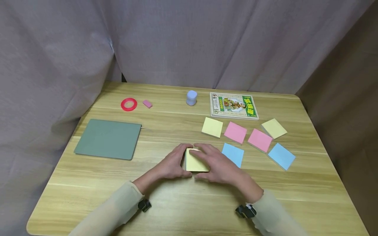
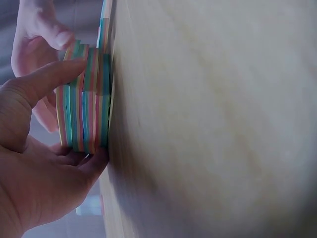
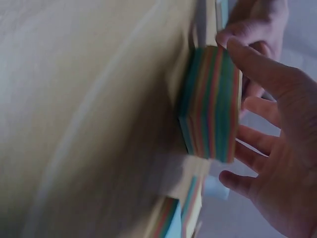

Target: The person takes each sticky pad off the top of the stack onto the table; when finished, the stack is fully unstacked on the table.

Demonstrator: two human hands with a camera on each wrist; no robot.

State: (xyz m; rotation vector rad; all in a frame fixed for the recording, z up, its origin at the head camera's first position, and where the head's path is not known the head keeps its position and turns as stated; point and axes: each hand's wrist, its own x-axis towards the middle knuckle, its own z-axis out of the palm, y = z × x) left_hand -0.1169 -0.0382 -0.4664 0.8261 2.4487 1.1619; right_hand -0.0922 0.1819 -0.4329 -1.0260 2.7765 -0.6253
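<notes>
A thick stack of sticky note pads stands on the table between both hands, a yellow pad on top. Striped, multicoloured paper edges show on the stack in the left wrist view, its layers slightly uneven. My left hand grips the stack from the left, thumb on the near side and fingers round the far side. From the right, my right hand reaches around it with loosely spread fingers, one passing over the top pad. In the right wrist view the right thumb is at the stack's corner.
Right of the hands lie yellow, pink and blue pads, with several more beyond. Farther back are an illustrated booklet, a pale small container, a pink eraser and a red tape ring. A green notebook lies left.
</notes>
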